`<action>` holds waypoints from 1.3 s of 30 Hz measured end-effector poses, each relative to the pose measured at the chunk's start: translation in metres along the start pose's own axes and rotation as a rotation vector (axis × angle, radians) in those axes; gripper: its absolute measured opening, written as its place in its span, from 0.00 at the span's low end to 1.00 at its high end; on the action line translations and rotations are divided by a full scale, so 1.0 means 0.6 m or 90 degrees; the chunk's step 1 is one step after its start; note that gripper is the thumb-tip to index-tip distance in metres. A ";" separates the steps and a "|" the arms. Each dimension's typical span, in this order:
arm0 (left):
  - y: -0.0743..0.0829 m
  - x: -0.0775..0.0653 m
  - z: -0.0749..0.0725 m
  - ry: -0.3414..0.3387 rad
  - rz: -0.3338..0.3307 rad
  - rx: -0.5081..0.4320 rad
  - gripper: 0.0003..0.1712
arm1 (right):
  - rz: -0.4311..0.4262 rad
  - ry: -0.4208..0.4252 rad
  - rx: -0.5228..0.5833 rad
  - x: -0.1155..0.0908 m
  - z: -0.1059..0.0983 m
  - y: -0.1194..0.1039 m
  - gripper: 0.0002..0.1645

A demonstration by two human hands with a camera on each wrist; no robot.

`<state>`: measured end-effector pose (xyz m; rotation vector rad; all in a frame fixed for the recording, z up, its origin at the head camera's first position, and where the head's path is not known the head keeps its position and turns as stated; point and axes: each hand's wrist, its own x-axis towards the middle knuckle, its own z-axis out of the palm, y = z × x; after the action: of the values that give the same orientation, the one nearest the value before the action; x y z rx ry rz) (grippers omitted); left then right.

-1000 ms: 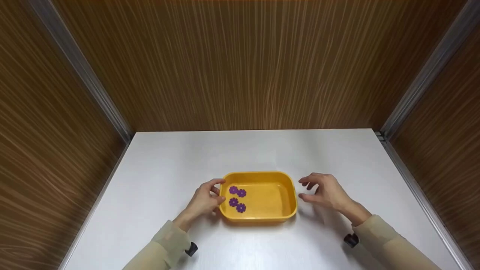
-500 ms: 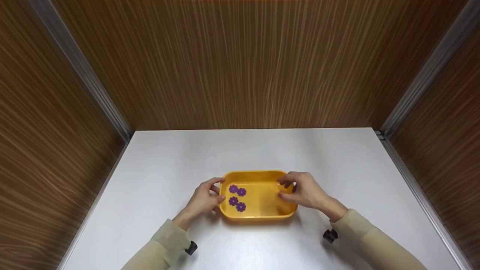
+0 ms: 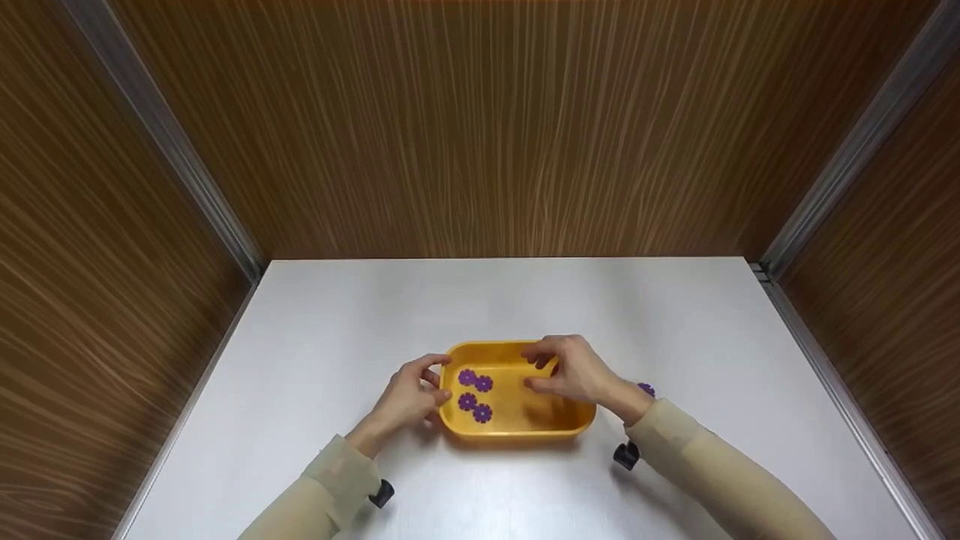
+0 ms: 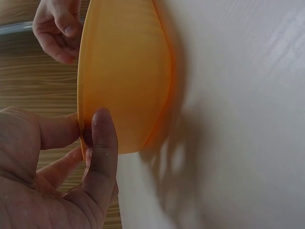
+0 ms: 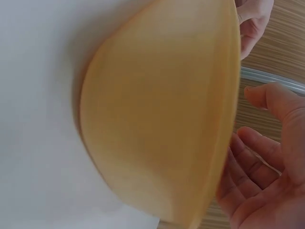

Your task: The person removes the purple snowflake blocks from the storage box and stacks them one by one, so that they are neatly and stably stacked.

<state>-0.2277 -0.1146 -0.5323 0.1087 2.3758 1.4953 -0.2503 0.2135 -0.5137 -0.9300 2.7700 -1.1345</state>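
Observation:
A yellow plastic basin [image 3: 514,431] stands on the white table. Several purple flower-shaped pieces [image 3: 482,413] lie at its left inside, in two touching pairs. My left hand [image 3: 409,394] pinches the basin's left rim between thumb and fingers; the left wrist view shows this grip on the wall [image 4: 126,71] up close. Over the right half of the basin hangs my right hand [image 3: 574,371], thumb and fingers bent and apart, with nothing between them. In the right wrist view, that hand [image 5: 271,167] is beside the basin's rim. Another purple flower piece [image 3: 646,388] lies on the table, partly hidden by my right wrist.
The white table [image 3: 337,307] is bounded by brown wood-grain panels [image 3: 487,135] at the back and both sides, with metal strips at the corners. A black wrist mount [image 3: 626,455] hangs under my right cuff, another under the left.
My right hand has moved left, from beside the basin to above its right half. The purple piece by my right wrist has come into view. My left hand stays at the rim.

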 end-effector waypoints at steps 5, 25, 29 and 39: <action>0.002 0.001 0.000 0.004 -0.004 0.001 0.36 | 0.005 -0.006 0.022 0.017 0.018 0.000 0.26; 0.003 0.003 0.000 -0.009 -0.012 0.017 0.38 | 0.143 -0.060 0.143 0.056 0.080 -0.001 0.22; 0.004 0.003 -0.004 -0.009 -0.018 0.009 0.38 | 0.178 -0.079 0.140 0.061 0.087 0.000 0.21; 0.002 0.009 -0.005 -0.010 -0.024 0.000 0.39 | 0.138 -0.147 0.109 0.064 0.101 -0.001 0.25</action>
<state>-0.2337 -0.1154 -0.5315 0.0744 2.3531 1.4719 -0.2685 0.1542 -0.5501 -0.6766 2.4730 -1.1286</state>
